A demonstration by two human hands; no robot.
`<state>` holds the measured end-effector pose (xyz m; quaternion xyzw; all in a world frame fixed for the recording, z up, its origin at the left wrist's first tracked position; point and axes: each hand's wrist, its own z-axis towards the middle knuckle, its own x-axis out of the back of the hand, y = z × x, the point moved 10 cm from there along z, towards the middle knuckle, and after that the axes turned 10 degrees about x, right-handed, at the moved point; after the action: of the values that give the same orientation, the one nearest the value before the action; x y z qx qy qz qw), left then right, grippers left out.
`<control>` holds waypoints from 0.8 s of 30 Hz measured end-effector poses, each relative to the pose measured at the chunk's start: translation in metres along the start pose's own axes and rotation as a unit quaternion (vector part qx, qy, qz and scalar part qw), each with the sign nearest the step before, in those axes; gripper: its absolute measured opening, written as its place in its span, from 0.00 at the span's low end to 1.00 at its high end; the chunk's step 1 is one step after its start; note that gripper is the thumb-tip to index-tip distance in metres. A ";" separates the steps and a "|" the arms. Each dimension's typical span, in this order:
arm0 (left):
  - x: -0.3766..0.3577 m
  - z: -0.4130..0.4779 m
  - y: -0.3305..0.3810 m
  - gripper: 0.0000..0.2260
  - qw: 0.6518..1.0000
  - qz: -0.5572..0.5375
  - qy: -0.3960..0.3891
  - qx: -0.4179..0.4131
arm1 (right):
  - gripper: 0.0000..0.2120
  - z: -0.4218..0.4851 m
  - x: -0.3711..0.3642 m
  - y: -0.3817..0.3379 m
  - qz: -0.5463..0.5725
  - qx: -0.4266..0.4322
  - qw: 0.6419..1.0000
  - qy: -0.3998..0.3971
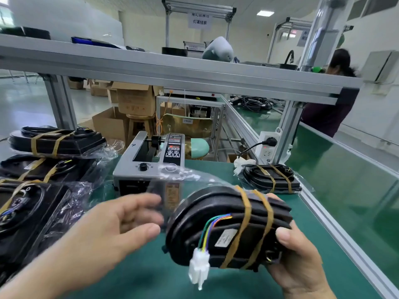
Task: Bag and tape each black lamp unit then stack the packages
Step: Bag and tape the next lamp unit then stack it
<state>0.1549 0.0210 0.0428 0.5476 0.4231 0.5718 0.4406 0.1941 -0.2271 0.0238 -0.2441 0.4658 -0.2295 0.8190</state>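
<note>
Head view. In the right hand [295, 255], a black lamp [218, 229], held up above the green surface [151, 277], low and right of centre. Gripped at its right end: thumb curled over the near face, other fingers behind it and mostly hidden. Around the body, two brown bands [246, 212]. From the near face, a bunch of coloured wires [207, 229] down to a white connector [198, 268], hanging free.

From the top of the lamp, a clear bag [185, 175] going up and to the left. Not possible to tell whether any part of the lamp sits inside it.

Left hand [112, 229] just beside the lamp on its left, blurred, fingers nearly straight and apart from the thumb, nothing clearly held. Contact with the bag not possible to judge.

Behind the bag, on the surface, a grey tape dispenser [129, 169] with a black knob [143, 166]. At the left, three bagged and taped packages [49, 169], one behind another and overlapping. At the right, near the edge rail, one more package [272, 178], lying flat, well apart from those three. Behind it, a white socket [266, 147] on a metal post.

Above everything, a long metal shelf [172, 74]. Beyond, cardboard boxes [133, 98] on the floor and a person [332, 113] at the far right.
</note>
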 end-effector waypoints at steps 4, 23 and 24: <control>0.023 -0.021 0.035 0.04 0.972 0.018 0.179 -0.152 | 0.38 0.004 0.001 -0.002 0.075 0.019 0.996 0.040; -0.034 0.001 0.008 0.10 0.934 -0.355 0.023 -0.021 | 0.42 -0.006 -0.011 0.021 0.072 -0.071 0.994 0.046; -0.032 0.001 0.009 0.11 0.933 -0.357 0.030 -0.024 | 0.40 -0.009 -0.021 0.030 0.032 -0.088 0.996 0.009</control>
<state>0.1557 -0.0127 0.0436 0.3320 0.5900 0.4029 0.6159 0.1808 -0.1929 0.0144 -0.2978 0.4989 -0.1638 0.7972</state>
